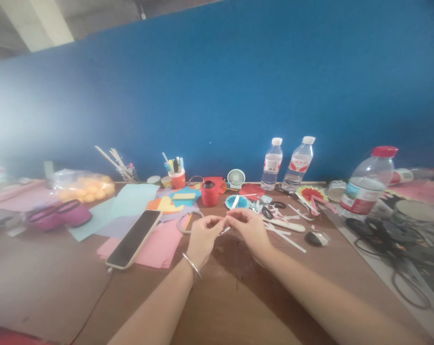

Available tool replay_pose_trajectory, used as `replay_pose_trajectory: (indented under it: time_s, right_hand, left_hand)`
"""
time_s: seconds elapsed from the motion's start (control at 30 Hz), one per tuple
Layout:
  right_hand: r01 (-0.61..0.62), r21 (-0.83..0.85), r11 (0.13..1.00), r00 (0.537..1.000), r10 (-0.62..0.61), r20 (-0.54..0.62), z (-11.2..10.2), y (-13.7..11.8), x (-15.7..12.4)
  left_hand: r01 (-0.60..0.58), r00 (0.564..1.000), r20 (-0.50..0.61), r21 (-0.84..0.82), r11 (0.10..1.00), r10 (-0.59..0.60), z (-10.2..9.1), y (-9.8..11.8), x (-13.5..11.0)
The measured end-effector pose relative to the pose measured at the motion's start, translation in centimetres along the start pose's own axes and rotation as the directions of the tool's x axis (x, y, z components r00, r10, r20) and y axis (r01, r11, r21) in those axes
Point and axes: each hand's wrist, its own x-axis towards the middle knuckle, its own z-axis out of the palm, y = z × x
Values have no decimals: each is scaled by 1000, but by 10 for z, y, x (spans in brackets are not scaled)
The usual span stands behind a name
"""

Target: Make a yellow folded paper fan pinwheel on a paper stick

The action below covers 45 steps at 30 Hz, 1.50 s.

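My left hand (204,239), with a silver bangle at the wrist, and my right hand (251,234) meet fingertip to fingertip above the table. Both pinch a narrow pale paper strip (234,202), whose end sticks up past the fingers; its lower part is hidden. Just left of my left hand lies a grey ring-shaped roll (183,225). Beyond my hands sits a blue pleated paper disc (232,203). To the right of my right hand are black-handled scissors (269,212), a white-handled tool (287,224) and loose white paper strips (289,239).
A phone (134,239) rests on pink paper (163,244) at left. Behind stand a red cup of pens (177,179), a red cylinder (210,194), a small fan (236,178) and water bottles (272,167). At right are a mouse (316,238), a large bottle (368,184) and tangled cables (385,235).
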Motion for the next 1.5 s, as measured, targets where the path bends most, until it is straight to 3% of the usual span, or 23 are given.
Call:
replay_pose_trajectory:
  time_s: [0.1, 0.2, 0.3, 0.43, 0.73, 1.07, 1.33, 1.5]
  right_hand:
    - [190, -291, 937, 976, -212, -44, -2, -5, -4]
    - [364, -430, 826, 925, -374, 64, -4, -7, -7]
    - [424, -478, 769, 900, -417, 127, -4, -6, -9]
    - [460, -498, 735, 876, -466, 121, -2, -4, -9]
    - [382, -461, 801, 920, -379, 105, -1, -4, -9]
    - [394, -439, 808, 918, -373, 136, -5, 0, -4]
    - [218, -283, 934, 976, -199, 93, -5, -6, -2]
    - [234, -281, 931, 972, -212, 106, -7, -8, -1]
  left_hand:
    - [-5, 1000, -28, 55, 998, 7, 0, -6, 2]
    - [-26, 997, -66, 87, 996, 32, 2, -9, 1]
    - [-54, 992, -110, 118, 991, 67, 5, -8, -2]
    - [-82, 986, -126, 206, 975, 110, 7, -2, -6]
    - [-103, 980, -138, 268, 958, 144, 7, 6, -9]
    - [-92, 986, -115, 243, 966, 123, 4, 4, -6]
    - [-119, 981, -112, 315, 942, 161, 4, 9, -9]
    - [-146, 978, -94, 340, 929, 188, 4, 9, -9]
